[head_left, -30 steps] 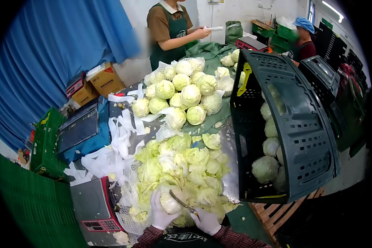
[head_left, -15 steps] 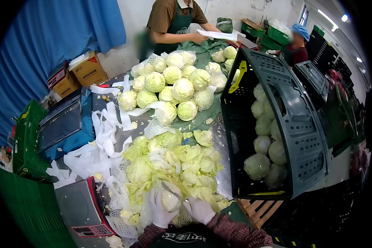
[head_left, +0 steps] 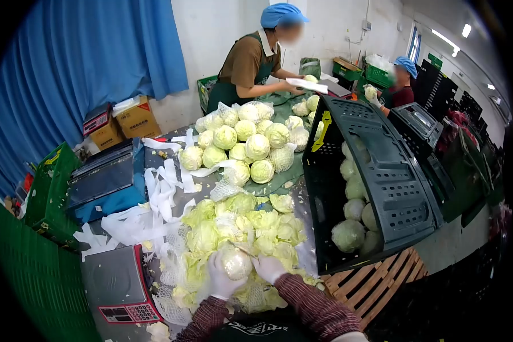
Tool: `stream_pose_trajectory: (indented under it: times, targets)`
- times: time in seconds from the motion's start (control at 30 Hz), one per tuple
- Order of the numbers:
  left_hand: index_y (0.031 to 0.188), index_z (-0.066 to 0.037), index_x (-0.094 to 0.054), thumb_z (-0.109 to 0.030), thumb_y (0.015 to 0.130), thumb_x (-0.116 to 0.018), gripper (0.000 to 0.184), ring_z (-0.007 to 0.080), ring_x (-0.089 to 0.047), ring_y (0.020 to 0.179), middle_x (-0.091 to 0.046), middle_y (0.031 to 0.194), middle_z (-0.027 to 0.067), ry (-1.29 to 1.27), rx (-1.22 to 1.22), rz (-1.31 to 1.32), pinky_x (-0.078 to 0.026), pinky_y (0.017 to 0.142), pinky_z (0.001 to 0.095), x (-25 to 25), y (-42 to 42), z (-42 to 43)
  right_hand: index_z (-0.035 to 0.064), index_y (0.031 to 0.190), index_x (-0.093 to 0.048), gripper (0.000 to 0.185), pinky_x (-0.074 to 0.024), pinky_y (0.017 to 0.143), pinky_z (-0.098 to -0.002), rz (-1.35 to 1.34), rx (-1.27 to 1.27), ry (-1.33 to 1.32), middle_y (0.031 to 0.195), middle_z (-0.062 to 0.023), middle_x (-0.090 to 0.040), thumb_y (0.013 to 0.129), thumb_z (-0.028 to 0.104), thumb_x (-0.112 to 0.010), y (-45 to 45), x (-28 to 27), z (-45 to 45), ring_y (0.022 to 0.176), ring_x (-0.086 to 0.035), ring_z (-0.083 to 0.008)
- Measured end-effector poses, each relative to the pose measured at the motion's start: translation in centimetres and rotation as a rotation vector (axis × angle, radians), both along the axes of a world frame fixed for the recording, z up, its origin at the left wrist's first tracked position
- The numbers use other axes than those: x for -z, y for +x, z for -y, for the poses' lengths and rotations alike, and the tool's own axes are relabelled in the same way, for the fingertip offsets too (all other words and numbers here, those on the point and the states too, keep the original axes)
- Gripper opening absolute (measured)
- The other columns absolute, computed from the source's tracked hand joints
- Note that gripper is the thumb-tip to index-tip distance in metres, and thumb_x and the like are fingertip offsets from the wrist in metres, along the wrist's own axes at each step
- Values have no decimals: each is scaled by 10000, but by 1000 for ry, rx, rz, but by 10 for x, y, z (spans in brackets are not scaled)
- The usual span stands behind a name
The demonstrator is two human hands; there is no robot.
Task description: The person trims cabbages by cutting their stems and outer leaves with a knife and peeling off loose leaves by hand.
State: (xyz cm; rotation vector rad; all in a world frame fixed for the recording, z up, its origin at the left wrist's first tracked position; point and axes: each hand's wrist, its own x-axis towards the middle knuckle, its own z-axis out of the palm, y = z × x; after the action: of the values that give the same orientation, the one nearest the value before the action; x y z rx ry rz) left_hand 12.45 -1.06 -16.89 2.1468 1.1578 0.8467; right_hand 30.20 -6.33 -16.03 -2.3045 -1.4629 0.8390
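Note:
My left hand (head_left: 221, 278), in a white glove, grips a pale cabbage head (head_left: 235, 267) from its left side. The cabbage has a shiny surface. My right hand (head_left: 269, 268), also gloved, is closed on what looks like a knife (head_left: 242, 248); its narrow blade lies across the top of the cabbage, and the handle is hidden in my fingers. Under and beyond both hands spreads a heap of loose cabbage leaves (head_left: 202, 236). White foam netting (head_left: 174, 259) lies along the heap's left side.
Whole cabbages (head_left: 257, 146) are piled farther back. A dark crate (head_left: 382, 165) lies tipped at right with cabbages inside. A scale (head_left: 117, 279) and white strips (head_left: 134, 225) are at left. One co-worker (head_left: 251, 62) stands across the table; another person (head_left: 403, 85) is farther right.
My view has tilted up. The held cabbage shows more fully, with the blade across its top. The co-worker opposite has a cabbage by the white sheet; the farther person now holds one up.

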Motion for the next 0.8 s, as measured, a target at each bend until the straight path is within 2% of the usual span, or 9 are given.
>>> stream_pose_trajectory:
  times: [0.13,0.2,0.3,0.33,0.4,0.47,0.53,0.63,0.8]
  targets:
    - [1347,-10,-315,-240,507,-883,1040,357,-396,1207,-374,1292,205,36,66,72,-343,1050,426,-5,-15,-19,20,985,-628,488,-477,801,-486,-8,7,-35,901,-243,-658,942,444,-392,0,-14,-4,866,-628,-401]
    - [1344,-30,-319,-208,496,-899,1043,302,-465,1170,-433,1265,162,-249,93,341,-410,1011,399,6,-28,-31,31,1012,-637,480,-470,818,-484,-5,59,-67,941,-244,-652,939,436,-390,-5,-25,29,889,-621,-406]
    - [1345,-45,-310,-183,487,-913,1057,262,-501,1154,-467,1247,126,-726,60,633,-456,978,382,-17,-47,-35,-6,1034,-624,496,-488,776,-460,-118,148,83,875,-210,-678,923,446,-454,33,57,62,831,-648,-380]
    - [1345,-45,-310,-183,487,-913,1057,262,-501,1154,-467,1247,126,-700,61,640,-456,978,382,-34,-49,-36,-6,1034,-624,496,-488,776,-460,-115,137,106,875,-210,-678,923,446,-454,30,42,55,831,-648,-380]
    - [1357,-62,-285,-184,493,-914,1075,255,-492,1176,-444,1286,124,-617,143,823,-461,982,383,-66,-47,-14,-31,1087,-603,443,-498,775,-377,-817,452,125,874,-115,-685,920,374,-542,8,-27,61,814,-647,-271]
    - [1367,-70,-265,-225,512,-913,1084,291,-455,1218,-405,1325,157,-488,176,777,-419,1019,426,-78,-39,-4,-42,1135,-585,399,-482,798,-289,-801,380,562,917,-54,-656,904,283,-616,-12,-50,44,845,-602,-166]
    - [1362,-70,-268,-271,531,-908,1067,341,-382,1277,-350,1364,195,233,193,389,-350,1064,457,-84,-29,1,-40,1144,-587,399,-469,828,-267,-803,354,597,976,-70,-656,897,270,-629,-24,-81,23,889,-597,-148]
    - [1388,-33,-238,-310,554,-897,1098,397,-312,1313,-306,1391,225,463,230,143,-287,1089,487,-65,-24,10,-36,1096,-610,386,-480,773,-250,-848,361,773,921,-93,-673,856,257,-683,-29,-65,-4,827,-614,-141]
    - [1425,16,-187,-287,616,-872,1102,346,-304,1333,-283,1430,221,-282,77,308,-293,1093,446,0,-26,11,-16,934,-624,302,-491,613,-297,-275,451,604,709,-110,-636,807,231,-742,-39,0,-12,627,-610,-160]
